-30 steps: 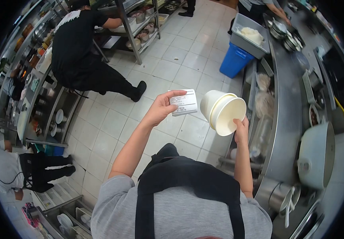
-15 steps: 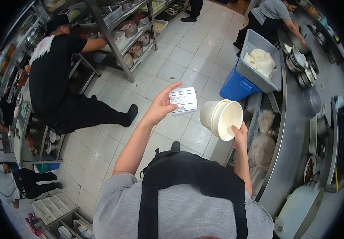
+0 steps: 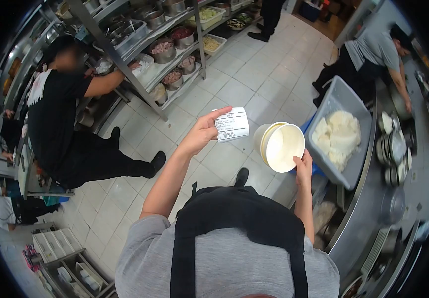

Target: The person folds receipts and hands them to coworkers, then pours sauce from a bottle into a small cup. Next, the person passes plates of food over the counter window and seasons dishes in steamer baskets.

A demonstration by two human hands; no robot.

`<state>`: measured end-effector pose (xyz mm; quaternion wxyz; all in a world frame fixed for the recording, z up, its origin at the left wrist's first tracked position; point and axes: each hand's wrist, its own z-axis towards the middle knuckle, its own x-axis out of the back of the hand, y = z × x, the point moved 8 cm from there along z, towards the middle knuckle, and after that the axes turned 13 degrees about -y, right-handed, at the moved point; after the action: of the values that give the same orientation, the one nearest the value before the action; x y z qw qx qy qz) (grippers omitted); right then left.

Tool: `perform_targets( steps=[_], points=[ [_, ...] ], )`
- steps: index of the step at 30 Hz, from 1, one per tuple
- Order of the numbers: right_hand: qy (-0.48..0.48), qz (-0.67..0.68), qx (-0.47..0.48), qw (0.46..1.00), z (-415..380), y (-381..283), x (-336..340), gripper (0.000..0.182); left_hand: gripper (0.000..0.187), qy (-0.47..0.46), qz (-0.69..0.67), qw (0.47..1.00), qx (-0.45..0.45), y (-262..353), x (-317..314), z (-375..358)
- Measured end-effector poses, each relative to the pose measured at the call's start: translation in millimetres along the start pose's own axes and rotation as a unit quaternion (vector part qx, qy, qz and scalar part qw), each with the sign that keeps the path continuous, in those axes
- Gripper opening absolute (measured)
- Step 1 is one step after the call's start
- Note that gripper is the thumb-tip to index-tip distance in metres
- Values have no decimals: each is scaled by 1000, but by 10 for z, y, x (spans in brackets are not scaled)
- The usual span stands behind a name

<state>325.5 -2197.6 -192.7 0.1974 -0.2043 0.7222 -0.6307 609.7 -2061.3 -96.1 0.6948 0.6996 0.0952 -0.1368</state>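
Note:
Between the thumb and fingers of my left hand [image 3: 202,130] is a printed paper receipt [image 3: 232,124], its text side facing me and its edge curling. My right hand [image 3: 303,169] grips a stack of white paper tubs [image 3: 285,148] by the rim, thumb inside the top one. The tubs are tilted, with the pale inside of the top one toward me and nothing visible in it. Just beyond them on the right is a grey bin [image 3: 341,89] holding a large mass of white rice [image 3: 336,139].
A steel counter [image 3: 356,213] curves along my right, with stacked bowls [image 3: 393,149] on it. On the left, a metal shelf rack [image 3: 150,37] carries pots and trays of food. A person in black [image 3: 55,109] reaches into it; another person [image 3: 380,52] bends over the far right counter.
I have moved forward, so the rice bin is closer and larger in view. Both hands keep their hold on the receipt and tubs. The person on the left has their head turned more my way.

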Motion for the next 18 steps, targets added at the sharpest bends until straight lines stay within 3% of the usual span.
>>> perform_targets(
  steps=[5, 7, 13, 18],
  points=[
    [-76, -8, 45, 996, 1315, -381, 156, 36, 66, 39, 11, 999, -31, 281, 231, 832],
    [-114, -47, 8, 992, 1791, -464, 165, 35, 66, 65, 49, 996, -39, 348, 383, 1101],
    [-187, -84, 63, 977, 3022, -758, -197, 28, 66, 123, 29, 991, -39, 451, 989, 1773],
    [-179, -136, 34, 974, 3855, -670, -357, 25, 67, 107, 10, 994, -37, 588, 1593, 2410]
  ],
)
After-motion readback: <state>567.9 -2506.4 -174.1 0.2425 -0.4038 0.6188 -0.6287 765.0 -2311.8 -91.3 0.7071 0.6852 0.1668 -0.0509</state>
